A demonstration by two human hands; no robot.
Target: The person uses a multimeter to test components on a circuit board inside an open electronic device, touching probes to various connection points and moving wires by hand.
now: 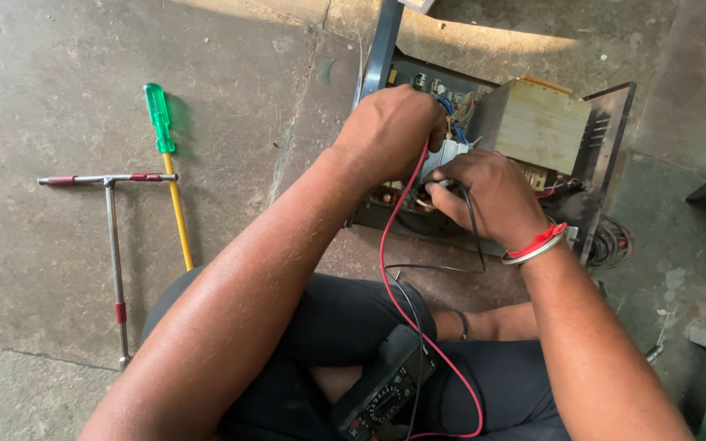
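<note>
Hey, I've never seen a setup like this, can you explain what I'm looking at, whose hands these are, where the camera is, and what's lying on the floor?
There is one picture, taken from a camera on the person's head, looking down at their own arms and lap. The person sits on a concrete floor in front of an opened metal box full of electrical parts and wiring. The left hand reaches into the box with a red lead running from it. The right hand, with bangles at the wrist, pinches a black lead against the parts. Both leads trail back to a meter with a dial, resting in the lap. To the left on the floor lie a screwdriver with a green handle and yellow shaft, and a T-shaped metal wrench across it.
</note>
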